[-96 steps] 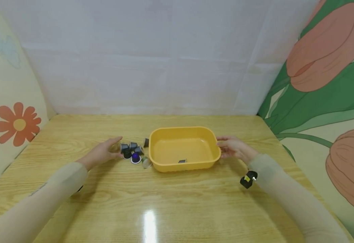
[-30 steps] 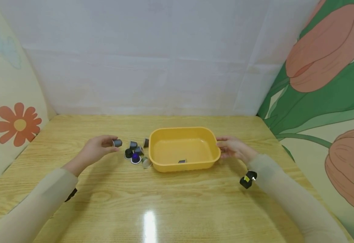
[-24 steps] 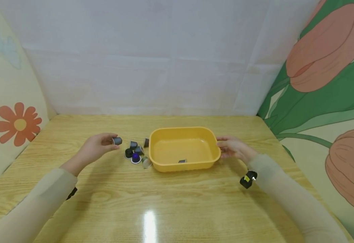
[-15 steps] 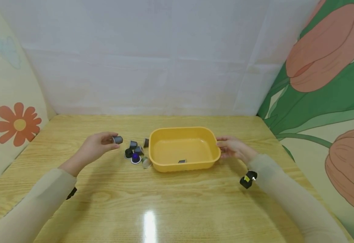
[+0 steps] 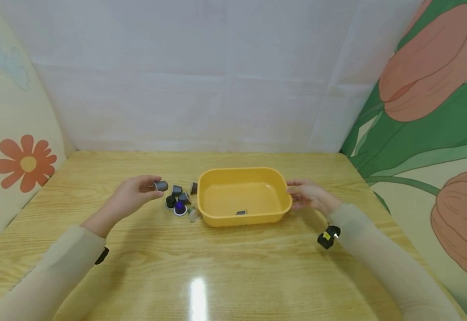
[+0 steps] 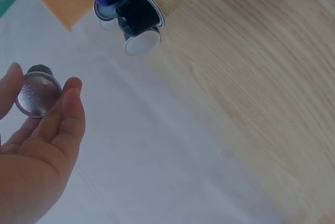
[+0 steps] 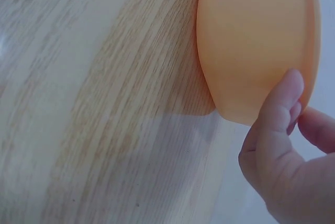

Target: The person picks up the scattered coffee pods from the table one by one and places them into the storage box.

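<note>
A dark grey coffee capsule point(image 5: 161, 186) is pinched between the thumb and fingers of my left hand point(image 5: 131, 195), just left of the pile. Its silver foil lid point(image 6: 38, 96) faces the left wrist camera. On the table lie several other capsules: a black one point(image 5: 171, 202), a blue one point(image 5: 180, 207), a pale green one point(image 5: 194, 214) and grey ones point(image 5: 177, 190). My right hand point(image 5: 309, 195) holds the right end of a yellow plastic tray point(image 5: 244, 220), fingers against its outer wall. Inside the tray, near the front wall, lies a small grey capsule point(image 5: 241, 212).
The wooden table point(image 5: 153, 267) reaches back to a white sheet point(image 5: 201, 111). A dark capsule point(image 5: 194, 187) sits close to the tray's left wall. Flower-patterned cloths point(image 5: 414, 133) hang at the sides.
My left hand has taken a grey capsule from the pile's left end and lifted it back left. Over the last half second it has shifted slightly right. My right hand and the tray stay put.
</note>
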`<move>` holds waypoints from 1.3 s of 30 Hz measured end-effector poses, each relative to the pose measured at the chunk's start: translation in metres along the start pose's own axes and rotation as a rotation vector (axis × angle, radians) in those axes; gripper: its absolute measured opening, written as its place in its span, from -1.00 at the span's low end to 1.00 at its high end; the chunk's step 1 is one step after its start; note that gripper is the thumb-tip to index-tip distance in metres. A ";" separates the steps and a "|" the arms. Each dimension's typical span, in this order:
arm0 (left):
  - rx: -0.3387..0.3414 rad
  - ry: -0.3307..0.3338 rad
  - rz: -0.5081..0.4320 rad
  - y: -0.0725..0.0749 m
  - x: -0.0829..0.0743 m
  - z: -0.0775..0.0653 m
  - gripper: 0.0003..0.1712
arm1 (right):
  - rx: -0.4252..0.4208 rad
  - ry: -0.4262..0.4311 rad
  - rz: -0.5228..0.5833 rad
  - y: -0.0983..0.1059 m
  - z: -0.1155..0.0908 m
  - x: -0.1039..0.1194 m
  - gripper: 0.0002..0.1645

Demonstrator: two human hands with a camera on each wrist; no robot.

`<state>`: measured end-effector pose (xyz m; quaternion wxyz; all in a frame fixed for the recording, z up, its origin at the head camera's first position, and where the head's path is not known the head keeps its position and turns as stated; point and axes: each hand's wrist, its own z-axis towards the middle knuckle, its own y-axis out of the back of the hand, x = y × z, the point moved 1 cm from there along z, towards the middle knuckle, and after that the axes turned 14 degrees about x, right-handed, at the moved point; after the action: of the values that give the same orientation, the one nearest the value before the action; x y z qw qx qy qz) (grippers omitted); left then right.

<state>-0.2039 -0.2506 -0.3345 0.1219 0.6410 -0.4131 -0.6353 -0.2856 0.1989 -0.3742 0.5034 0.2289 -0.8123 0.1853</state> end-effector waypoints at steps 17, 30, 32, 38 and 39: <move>0.011 -0.013 -0.041 -0.011 -0.023 0.004 -0.36 | -0.004 0.001 -0.007 0.000 -0.001 0.000 -0.37; 0.035 -0.036 -0.093 -0.023 -0.029 0.010 -0.36 | -0.014 -0.006 -0.045 -0.001 -0.002 -0.001 -0.37; 0.037 -0.036 -0.100 -0.024 -0.030 0.011 -0.36 | -0.011 -0.004 -0.045 0.000 -0.003 0.000 -0.37; 0.046 -0.027 -0.130 -0.026 -0.035 0.014 -0.35 | -0.014 -0.004 -0.035 0.000 -0.003 -0.001 -0.39; 0.048 -0.028 -0.134 -0.027 -0.036 0.014 -0.35 | -0.015 -0.005 -0.035 0.000 -0.003 0.000 -0.39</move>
<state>-0.2017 -0.2037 -0.3290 0.0578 0.6611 -0.3862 -0.6407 -0.2831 0.2003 -0.3734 0.5064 0.2399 -0.8107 0.1698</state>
